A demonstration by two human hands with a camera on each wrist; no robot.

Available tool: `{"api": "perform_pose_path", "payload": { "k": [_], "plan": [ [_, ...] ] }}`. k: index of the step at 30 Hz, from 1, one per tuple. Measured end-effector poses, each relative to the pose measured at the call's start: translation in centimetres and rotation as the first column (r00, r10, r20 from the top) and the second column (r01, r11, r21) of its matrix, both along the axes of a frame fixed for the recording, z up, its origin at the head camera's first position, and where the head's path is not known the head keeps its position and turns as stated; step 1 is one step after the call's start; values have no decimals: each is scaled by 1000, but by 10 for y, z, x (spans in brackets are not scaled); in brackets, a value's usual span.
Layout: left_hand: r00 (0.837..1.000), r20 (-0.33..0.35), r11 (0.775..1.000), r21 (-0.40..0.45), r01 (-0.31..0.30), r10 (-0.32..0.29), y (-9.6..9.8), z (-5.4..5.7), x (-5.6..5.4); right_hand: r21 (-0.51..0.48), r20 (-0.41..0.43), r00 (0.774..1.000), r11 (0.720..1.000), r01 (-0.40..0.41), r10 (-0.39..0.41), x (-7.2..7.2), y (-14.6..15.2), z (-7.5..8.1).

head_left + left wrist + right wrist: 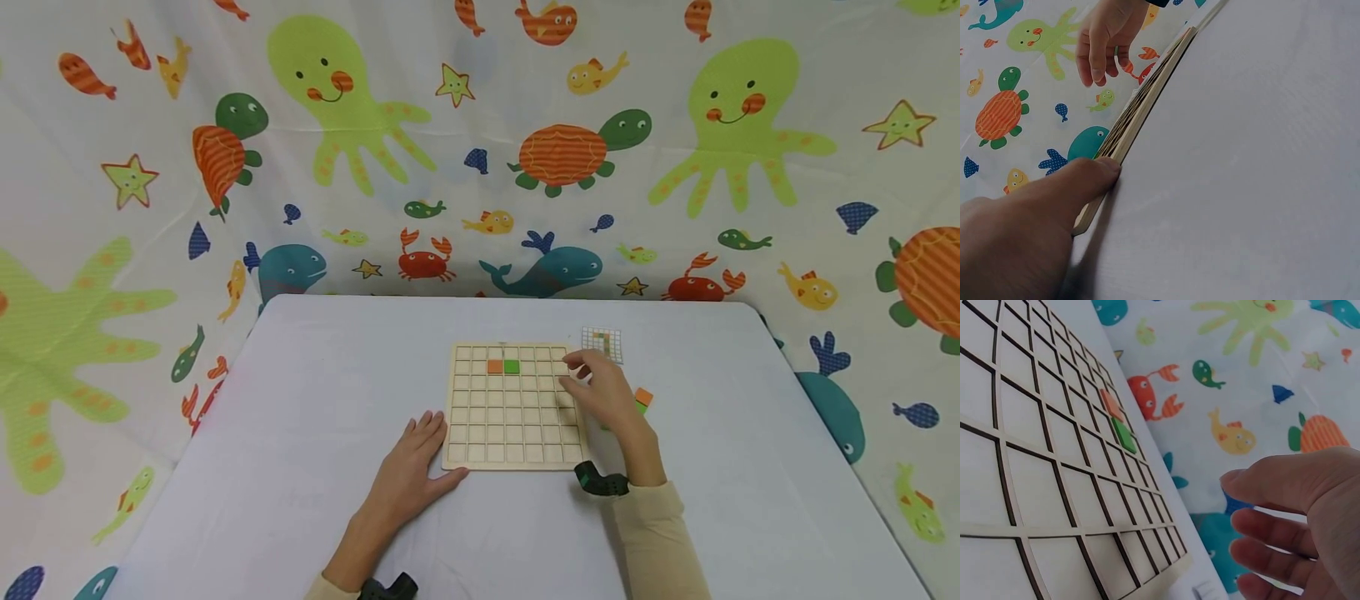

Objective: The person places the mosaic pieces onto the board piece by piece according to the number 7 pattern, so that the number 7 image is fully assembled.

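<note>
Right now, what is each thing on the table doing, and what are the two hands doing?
Wooden grid board: flat, mostly empty.
Orange tile: in a cell.
Green tile: in the next cell.
Left hand: open, touching the board's corner.
Right hand: open, hovering, holding nothing.
Pattern card: flat.

bright, even light (soft shadows); wide-angle bending at edges.

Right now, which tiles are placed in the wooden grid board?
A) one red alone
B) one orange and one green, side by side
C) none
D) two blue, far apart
B: in the head view an orange tile and a green tile sit in adjacent cells of the wooden grid board.
</note>
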State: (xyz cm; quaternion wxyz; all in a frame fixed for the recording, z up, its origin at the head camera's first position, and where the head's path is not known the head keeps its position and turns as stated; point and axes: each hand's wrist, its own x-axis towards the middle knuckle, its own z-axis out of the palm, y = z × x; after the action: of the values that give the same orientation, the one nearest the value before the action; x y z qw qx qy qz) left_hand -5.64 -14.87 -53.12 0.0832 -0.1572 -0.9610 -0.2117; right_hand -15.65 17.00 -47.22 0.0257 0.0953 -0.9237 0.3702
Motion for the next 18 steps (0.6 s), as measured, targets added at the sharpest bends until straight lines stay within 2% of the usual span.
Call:
{"api": "perform_pose_path", "payload": {
  "k": [4, 18],
  "plan": [
    [1000, 27, 1000, 6, -4, 4, -1, 3, -1, 4, 3, 1000, 1000, 2, -2, -3, 4, 0],
    [1000, 26, 1000, 10, 5, -6, -4, 2, -8, -2, 50, 997, 999, 52, -52, -5, 17, -2]
  ]
}}
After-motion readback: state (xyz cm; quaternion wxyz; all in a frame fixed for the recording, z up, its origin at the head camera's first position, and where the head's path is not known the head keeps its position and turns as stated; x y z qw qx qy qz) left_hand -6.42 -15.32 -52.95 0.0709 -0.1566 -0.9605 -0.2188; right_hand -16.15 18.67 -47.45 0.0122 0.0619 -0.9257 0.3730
